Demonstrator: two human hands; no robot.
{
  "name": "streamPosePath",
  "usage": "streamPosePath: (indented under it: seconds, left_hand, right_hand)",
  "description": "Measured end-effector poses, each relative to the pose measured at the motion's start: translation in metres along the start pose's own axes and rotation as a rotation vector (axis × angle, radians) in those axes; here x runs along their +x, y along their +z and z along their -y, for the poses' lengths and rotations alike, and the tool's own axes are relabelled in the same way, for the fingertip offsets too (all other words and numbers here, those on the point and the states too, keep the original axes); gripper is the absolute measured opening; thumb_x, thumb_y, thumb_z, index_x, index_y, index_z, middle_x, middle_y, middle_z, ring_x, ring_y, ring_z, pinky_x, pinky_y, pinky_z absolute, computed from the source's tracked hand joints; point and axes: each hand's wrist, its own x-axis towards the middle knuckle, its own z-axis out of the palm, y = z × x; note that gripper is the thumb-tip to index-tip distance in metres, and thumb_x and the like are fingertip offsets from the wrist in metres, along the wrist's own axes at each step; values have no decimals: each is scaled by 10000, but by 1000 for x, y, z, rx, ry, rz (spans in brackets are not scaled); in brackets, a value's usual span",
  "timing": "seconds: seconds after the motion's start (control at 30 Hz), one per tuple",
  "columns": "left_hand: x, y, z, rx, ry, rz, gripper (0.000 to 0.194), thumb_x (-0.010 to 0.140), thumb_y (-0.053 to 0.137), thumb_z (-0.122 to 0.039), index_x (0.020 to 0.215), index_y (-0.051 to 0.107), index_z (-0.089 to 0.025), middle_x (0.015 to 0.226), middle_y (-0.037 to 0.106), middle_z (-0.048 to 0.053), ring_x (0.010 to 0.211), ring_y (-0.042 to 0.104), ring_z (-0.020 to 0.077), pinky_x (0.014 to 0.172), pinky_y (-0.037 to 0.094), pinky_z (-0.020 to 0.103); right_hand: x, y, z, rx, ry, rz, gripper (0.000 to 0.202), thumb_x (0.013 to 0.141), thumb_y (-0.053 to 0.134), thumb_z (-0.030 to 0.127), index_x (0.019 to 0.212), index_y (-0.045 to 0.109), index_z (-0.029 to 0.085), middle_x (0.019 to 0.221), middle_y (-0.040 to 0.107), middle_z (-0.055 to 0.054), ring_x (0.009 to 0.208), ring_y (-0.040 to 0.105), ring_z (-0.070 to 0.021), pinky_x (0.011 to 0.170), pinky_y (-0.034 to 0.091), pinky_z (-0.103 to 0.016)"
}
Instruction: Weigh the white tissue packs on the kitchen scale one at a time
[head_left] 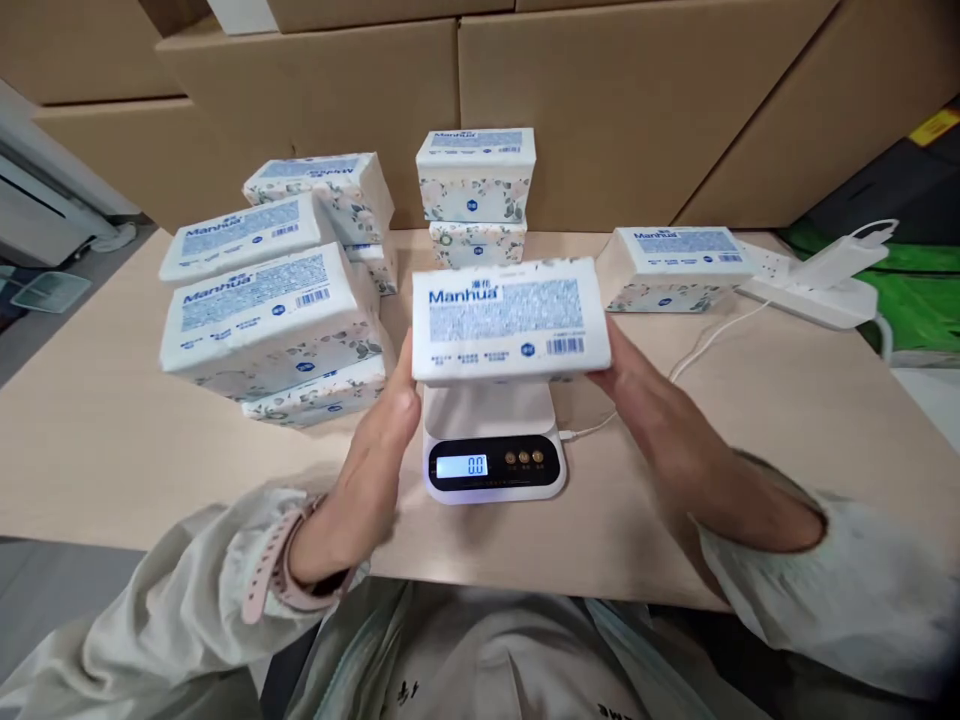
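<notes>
Between my two hands is a white and blue tissue pack [513,318] marked "Manhua", held level above a small white digital scale [495,468]. My left hand [379,470] presses against the pack's left end, and my right hand [652,400] grips its right end. Some fingers are hidden behind the pack. The scale's lit display reads 0.0, and the pack covers the back of its weighing plate.
Stacked tissue packs [270,310] stand at the left, with two more packs [476,175] at the back middle. One pack [671,255] lies at the right beside a white power strip [817,290]. A white cable [709,345] runs to the scale. Cardboard boxes [585,110] wall the back.
</notes>
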Motion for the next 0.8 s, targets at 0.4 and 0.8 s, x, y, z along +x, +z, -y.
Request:
streamPosePath:
  seconds: [0.4, 0.8]
  left_hand:
    - [-28, -15, 55, 139, 141, -80, 578, 1158, 359, -526, 1726, 315, -434, 1812, 243, -133, 1731, 129, 236, 1454, 116, 417]
    - [-28, -21, 60, 25, 138, -42, 589, 1154, 372, -540, 1718, 376, -369, 1798, 300, -94, 1721, 177, 221, 1442, 189, 371]
  right_hand:
    - [-31, 30, -69, 14, -181, -355, 532, 1101, 538, 358, 1628, 496, 417, 1703, 538, 67, 1577, 522, -222, 1344, 424, -401]
    - [-35, 27, -77, -14, -237, -302, 559, 1099, 467, 389, 1658, 458, 368, 1702, 537, 32, 1587, 499, -291, 1335, 420, -549]
